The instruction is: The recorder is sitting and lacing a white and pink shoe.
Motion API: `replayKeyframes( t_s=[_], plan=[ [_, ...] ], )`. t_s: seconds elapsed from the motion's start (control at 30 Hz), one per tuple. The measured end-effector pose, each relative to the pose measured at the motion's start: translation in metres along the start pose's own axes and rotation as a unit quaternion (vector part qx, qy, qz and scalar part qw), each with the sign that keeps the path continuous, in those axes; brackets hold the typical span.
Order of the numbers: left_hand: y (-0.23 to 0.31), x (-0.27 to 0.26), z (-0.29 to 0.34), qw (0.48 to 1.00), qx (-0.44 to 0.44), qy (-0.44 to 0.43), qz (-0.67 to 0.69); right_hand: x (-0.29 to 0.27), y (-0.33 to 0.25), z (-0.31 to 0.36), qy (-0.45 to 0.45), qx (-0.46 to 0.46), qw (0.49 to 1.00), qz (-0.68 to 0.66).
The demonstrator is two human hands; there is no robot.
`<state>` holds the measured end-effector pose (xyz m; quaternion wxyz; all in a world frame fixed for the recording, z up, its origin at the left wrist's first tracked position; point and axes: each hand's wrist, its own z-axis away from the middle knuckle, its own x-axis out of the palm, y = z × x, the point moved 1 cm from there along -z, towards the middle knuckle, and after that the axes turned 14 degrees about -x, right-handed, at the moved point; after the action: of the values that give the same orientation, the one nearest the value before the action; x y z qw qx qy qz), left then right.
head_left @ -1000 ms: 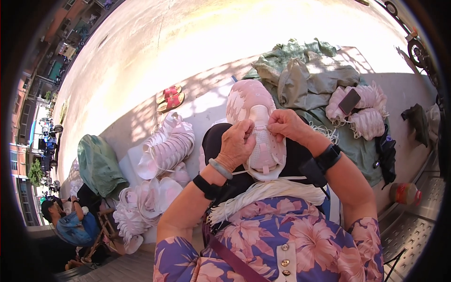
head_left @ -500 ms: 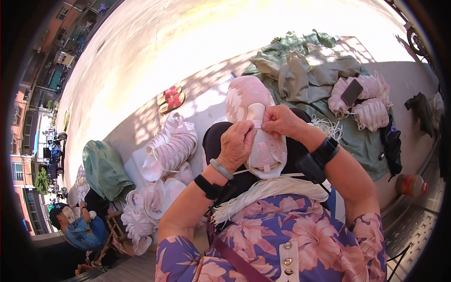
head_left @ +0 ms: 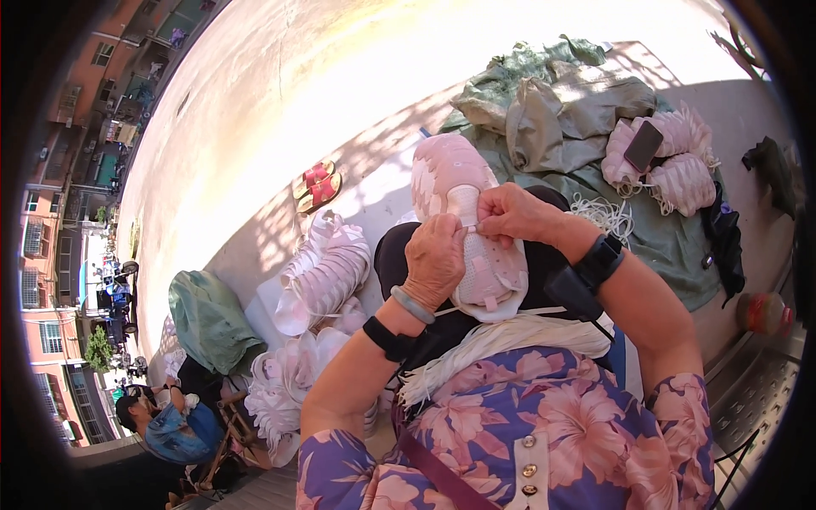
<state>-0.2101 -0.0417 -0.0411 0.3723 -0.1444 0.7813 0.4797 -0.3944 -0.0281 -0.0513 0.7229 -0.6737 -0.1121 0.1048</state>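
Observation:
A stack of pale pink and white shoe uppers (head_left: 455, 166) lies across my dark-trousered lap, toes pointing away from me. Over the top upper's lacing area, both hands meet with bent fingers. My left hand (head_left: 435, 255) pinches a thin white shoelace (head_left: 470, 228) at the left of the tongue. On the other side, my right hand (head_left: 514, 214) pinches it too, thumb and forefinger pressed together. The fingertips partly hide the lace and eyelets. Close to my waist, a thick bundle of white laces (head_left: 501, 344) rests across my lap.
More stacked uppers (head_left: 327, 276) lie left, beside a green sack (head_left: 208, 323). Red sandals (head_left: 319, 187) sit ahead. At right, a green tarp (head_left: 671, 255), loose laces (head_left: 608, 217) and tied uppers (head_left: 684, 183) carry a phone (head_left: 643, 146). A person (head_left: 174, 425) sits at lower left.
The view has shifted slightly, so the surroundings sit a little farther right in the picture. Both hands keep their pinch at the same part of the upper, with only slight finger movement.

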Motion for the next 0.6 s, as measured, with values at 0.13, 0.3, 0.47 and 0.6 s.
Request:
replayKeyframes(
  t_s=[0.13, 0.3, 0.47, 0.6],
  plan=[
    [-0.002, 0.000, -0.003, 1.000, -0.011, -0.017, -0.012, -0.005, -0.009, 0.003, -0.031, 0.015, 0.999, 0.032],
    [-0.011, -0.001, -0.004, 0.996, -0.062, -0.048, 0.034, -0.011, -0.015, 0.005, -0.031, 0.005, 0.999, 0.018],
    [-0.030, -0.017, 0.000, 0.988, -0.131, -0.062, 0.054, -0.014, -0.018, 0.013, -0.004, -0.027, 0.995, 0.101],
    [-0.035, -0.031, 0.010, 0.952, -0.239, -0.046, 0.185, -0.013, -0.016, 0.015, -0.013, -0.052, 0.989, 0.140]
  ],
)
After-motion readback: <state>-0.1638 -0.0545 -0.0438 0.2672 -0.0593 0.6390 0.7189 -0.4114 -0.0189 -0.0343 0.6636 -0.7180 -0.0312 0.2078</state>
